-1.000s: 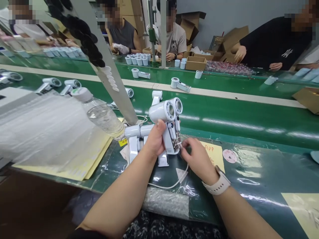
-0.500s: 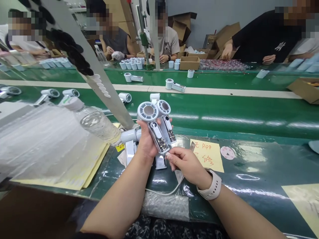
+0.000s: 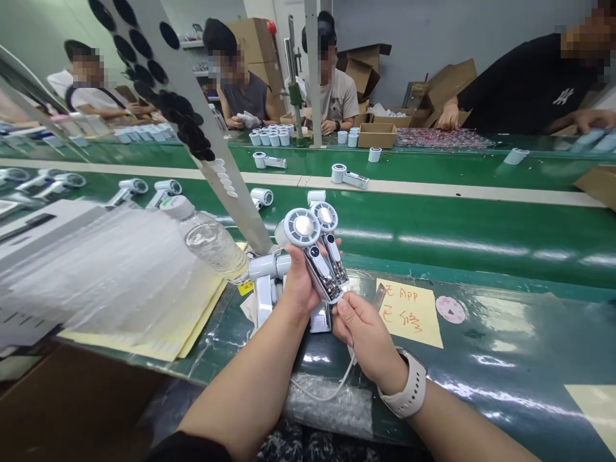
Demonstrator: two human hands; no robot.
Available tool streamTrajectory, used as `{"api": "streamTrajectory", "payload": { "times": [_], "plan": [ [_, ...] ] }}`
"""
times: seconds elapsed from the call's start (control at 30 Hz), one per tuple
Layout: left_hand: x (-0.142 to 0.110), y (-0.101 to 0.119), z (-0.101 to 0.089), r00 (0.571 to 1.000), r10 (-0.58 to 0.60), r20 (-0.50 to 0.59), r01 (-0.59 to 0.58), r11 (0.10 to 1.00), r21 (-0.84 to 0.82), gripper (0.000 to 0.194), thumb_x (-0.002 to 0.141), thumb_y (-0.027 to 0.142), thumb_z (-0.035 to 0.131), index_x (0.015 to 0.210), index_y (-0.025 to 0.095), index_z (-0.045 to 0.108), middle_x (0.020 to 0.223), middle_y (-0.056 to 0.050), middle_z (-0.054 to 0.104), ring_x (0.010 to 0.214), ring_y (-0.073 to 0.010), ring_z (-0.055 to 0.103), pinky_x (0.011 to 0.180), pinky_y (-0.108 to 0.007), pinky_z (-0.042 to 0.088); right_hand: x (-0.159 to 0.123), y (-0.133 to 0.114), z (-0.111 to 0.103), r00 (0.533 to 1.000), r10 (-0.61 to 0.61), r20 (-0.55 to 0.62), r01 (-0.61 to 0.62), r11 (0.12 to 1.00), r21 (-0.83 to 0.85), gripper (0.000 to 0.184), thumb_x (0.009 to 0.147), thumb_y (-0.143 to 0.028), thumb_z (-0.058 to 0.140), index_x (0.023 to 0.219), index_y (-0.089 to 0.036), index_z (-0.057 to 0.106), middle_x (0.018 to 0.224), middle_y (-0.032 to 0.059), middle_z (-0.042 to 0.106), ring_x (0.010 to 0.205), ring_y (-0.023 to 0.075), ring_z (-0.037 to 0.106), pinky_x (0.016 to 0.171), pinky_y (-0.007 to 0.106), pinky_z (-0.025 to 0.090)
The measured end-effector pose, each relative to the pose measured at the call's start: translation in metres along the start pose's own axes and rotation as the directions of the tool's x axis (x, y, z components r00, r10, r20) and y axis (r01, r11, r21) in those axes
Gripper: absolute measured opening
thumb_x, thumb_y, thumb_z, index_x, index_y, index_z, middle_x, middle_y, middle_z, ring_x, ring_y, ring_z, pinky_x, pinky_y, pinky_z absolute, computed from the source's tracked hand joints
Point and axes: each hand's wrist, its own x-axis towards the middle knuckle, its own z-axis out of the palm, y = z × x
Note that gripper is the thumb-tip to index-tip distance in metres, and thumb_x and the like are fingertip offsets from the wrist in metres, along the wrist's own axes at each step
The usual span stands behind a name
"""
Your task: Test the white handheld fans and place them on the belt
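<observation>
Workbench (image 3: 505,372), green, glossy. Bottle (image 3: 214,242), clear, capped, left of the hands. Handheld fans (image 3: 315,254), two, white, side by side above the bench, circuitry exposed in the handles. Left hand (image 3: 301,282), wrapped round both fans. Right hand (image 3: 360,327), fingers pinching a white cable's (image 3: 347,374) end at the nearer fan's base; plug hidden. Note (image 3: 416,324), yellow, handwritten. Sticker (image 3: 451,309), round, pink, beside the note.

The two fans (image 3: 303,226) in the left hand (image 3: 301,282) had turned from facing right to facing the viewer. The right hand (image 3: 359,324) had shifted from the nearer handle's (image 3: 324,274) open front to its bottom end. Opposite, a black-shirted person's hand (image 3: 594,120) had moved over to the blue cups (image 3: 588,138).
</observation>
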Motion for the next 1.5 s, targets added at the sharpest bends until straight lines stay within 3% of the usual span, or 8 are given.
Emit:
{"api": "streamTrajectory", "payload": {
  "times": [0.3,0.53,0.8,1.03,1.2,1.3,1.4,1.5],
  "plan": [
    [0.001,0.002,0.003,0.987,-0.154,-0.054,0.137,0.963,-0.234,0.066,0.06,0.084,0.064,0.061,0.019,0.054,0.095,-0.006,0.073,0.093,-0.0219,0.07,0.076,-0.032,0.058,0.001,-0.019,-0.014,0.946,-0.322,0.045,0.313,0.864,-0.394,0.033,0.094,-0.041,0.051,0.067,-0.022,0.049,0.088,0.0048,0.06,0.085,0.0206,0.055,0.076,0.033,0.042],
    [0.0,0.007,0.003,0.988,-0.153,0.001,0.149,0.962,-0.231,0.066,0.057,0.084,0.067,0.061,0.019,0.054,0.096,-0.005,0.073,0.099,-0.0247,0.068,0.082,-0.035,0.057,0.005,-0.014,-0.015,0.981,-0.166,-0.097,0.129,0.943,-0.307,0.04,0.093,-0.056,0.054,0.072,-0.022,0.056,0.065,0.0006,0.061,0.066,0.0185,0.056,0.067,0.032,0.044],
    [-0.012,0.002,0.008,0.993,0.021,0.12,-0.019,1.0,-0.016,0.071,0.052,0.089,0.063,0.061,0.018,0.064,0.097,-0.008,0.071,0.103,-0.0298,0.066,0.079,-0.035,0.056,-0.003,-0.011,-0.012,0.988,-0.033,-0.15,0.014,0.992,-0.129,0.047,0.092,-0.062,0.055,0.066,-0.023,0.047,0.043,-0.0064,0.046,0.042,0.0128,0.046,0.047,0.026,0.038],
    [-0.009,0.005,0.008,0.997,-0.012,0.073,0.017,0.998,-0.06,0.064,0.06,0.083,0.067,0.072,0.02,0.067,0.102,-0.007,0.07,0.105,-0.0273,0.065,0.082,-0.035,0.056,0.006,-0.021,-0.029,0.971,-0.222,-0.094,0.177,0.92,-0.349,0.037,0.091,-0.048,0.056,0.065,-0.022,0.053,0.073,0.0019,0.058,0.073,0.019,0.056,0.07,0.033,0.046],
    [-0.01,0.001,0.005,0.995,-0.093,0.028,0.094,0.994,-0.051,0.049,0.063,0.061,0.077,0.088,0.019,0.07,0.098,-0.007,0.074,0.095,-0.0281,0.069,0.08,-0.039,0.057,0.012,-0.021,-0.046,0.88,-0.377,-0.289,0.209,0.854,-0.477,0.024,0.091,-0.043,0.054,0.084,-0.023,0.065,0.111,0.0102,0.066,0.108,0.0274,0.059,0.096,0.044,0.046],
    [-0.017,-0.004,0.006,0.979,-0.136,0.155,0.13,0.99,0.054,0.047,0.058,0.05,0.085,0.091,0.019,0.071,0.094,-0.008,0.074,0.096,-0.0311,0.069,0.083,-0.041,0.055,0.013,-0.021,-0.052,0.923,-0.305,-0.236,0.208,0.909,-0.361,0.04,0.091,-0.048,0.056,0.122,-0.024,0.062,0.135,0.0112,0.06,0.126,0.0291,0.053,0.104,0.048,0.044],
    [-0.018,-0.011,0.006,0.945,-0.162,0.284,0.105,0.973,0.206,0.052,0.055,0.051,0.089,0.09,0.018,0.072,0.092,-0.008,0.074,0.098,-0.0301,0.068,0.089,-0.04,0.051,0.013,-0.029,-0.059,0.969,-0.224,-0.103,0.211,0.97,-0.119,0.048,0.087,-0.048,0.065,0.129,-0.027,0.058,0.125,0.0096,0.066,0.114,0.0286,0.062,0.089,0.045,0.054],
    [-0.012,-0.016,0.004,0.968,-0.155,0.2,0.11,0.97,0.218,0.052,0.062,0.062,0.082,0.09,0.019,0.07,0.09,-0.006,0.072,0.092,-0.0246,0.066,0.086,-0.037,0.051,0.014,-0.039,-0.07,0.967,-0.213,-0.137,0.215,0.977,-0.003,0.056,0.076,-0.041,0.079,0.126,-0.028,0.057,0.115,0.0076,0.069,0.104,0.0271,0.066,0.081,0.042,0.058]
  ]
}}
